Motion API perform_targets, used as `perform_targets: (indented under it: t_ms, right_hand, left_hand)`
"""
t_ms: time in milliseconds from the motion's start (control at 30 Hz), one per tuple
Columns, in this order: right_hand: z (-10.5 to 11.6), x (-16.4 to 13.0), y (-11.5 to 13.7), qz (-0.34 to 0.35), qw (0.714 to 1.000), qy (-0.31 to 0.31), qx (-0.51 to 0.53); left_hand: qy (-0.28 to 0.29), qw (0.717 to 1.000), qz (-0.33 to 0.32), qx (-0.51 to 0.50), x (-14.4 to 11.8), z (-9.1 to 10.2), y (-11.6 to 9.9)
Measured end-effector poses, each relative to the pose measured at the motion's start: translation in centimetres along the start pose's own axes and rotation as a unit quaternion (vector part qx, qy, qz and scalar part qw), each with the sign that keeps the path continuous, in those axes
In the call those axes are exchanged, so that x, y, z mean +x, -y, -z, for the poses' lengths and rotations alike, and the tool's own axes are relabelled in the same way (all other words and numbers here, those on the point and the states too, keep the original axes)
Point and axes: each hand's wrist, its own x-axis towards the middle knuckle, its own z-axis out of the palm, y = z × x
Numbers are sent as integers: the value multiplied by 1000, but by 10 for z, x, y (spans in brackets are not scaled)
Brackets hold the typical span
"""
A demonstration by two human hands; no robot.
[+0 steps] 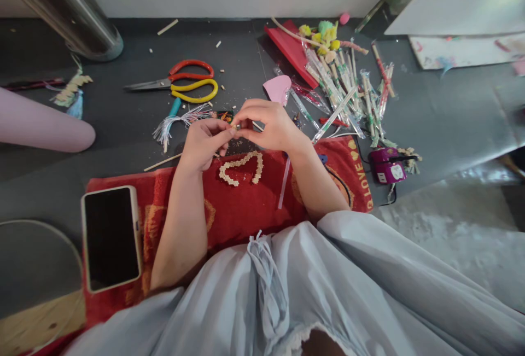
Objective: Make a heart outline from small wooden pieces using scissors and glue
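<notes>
My left hand and my right hand meet above the far edge of the red towel. Fingertips of both hands pinch one small pale piece, too small and covered to name. Just below them on the towel, a cream beaded strand lies in a bent heart-like curve. Beyond my left hand is a bundle of white threads with a teal end. A pink heart-shaped piece rests past my right hand.
Scissors with red and yellow handles lie at the back. Wrapped sticks are piled back right, near a purple device. A phone sits on the towel's left. A metal post and a pink cylinder stand left.
</notes>
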Motion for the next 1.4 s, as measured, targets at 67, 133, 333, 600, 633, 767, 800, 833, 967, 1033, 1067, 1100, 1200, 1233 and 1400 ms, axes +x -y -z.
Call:
perform_targets:
  t_ms: [67,133,333,600,633,767,800,833,967,1033,1067,1100,1200,1233,1400]
  right_hand:
    - [1,0,-1,-7,1000,-1,2]
    - [3,0,-2,-14,1000,-1,4]
    - [3,1,-2,-3,1000,-12,3]
    - [17,2,6,-58,996,46,-51]
    - [22,2,7,-79,993,62,-67]
    - [48,-2,13,-186,963,129,-149]
    - [55,-5,15,-213,951,141,-172]
    - [61,-10,18,-237,940,153,-193]
    - [78,-39,27,-306,900,188,-248]
    - [81,-58,30,-336,878,199,-278]
    - [82,-67,32,-350,868,201,-289]
    - [82,-75,33,-368,858,198,-298]
    - [80,-96,38,-403,839,189,-314]
    - [79,-101,39,-410,835,186,-317]
    - [69,-118,39,-426,832,169,-312]
  left_hand:
    - [3,1000,6,-9,0,-1,-1]
    - [6,1000,12,-19,0,-1,-2]
    - [11,999,19,-28,0,-2,-3]
    - [3,999,29,-28,0,-3,-5]
    - [-2,999,29,-27,0,-4,-5]
    - [-26,999,34,-13,1,-3,-6]
    - [-31,999,34,-10,1,-2,-5]
    - [-36,999,32,-9,2,-2,-5]
    - [-47,998,34,-12,3,-1,-3]
    - [-52,998,38,-14,3,-1,-3]
    - [-56,998,38,-14,3,-1,-3]
    - [-59,997,38,-12,3,-2,-3]
    - [-65,997,42,-2,4,-3,-4]
    - [-66,997,43,-2,4,-3,-4]
    - [-64,996,56,0,4,-3,-5]
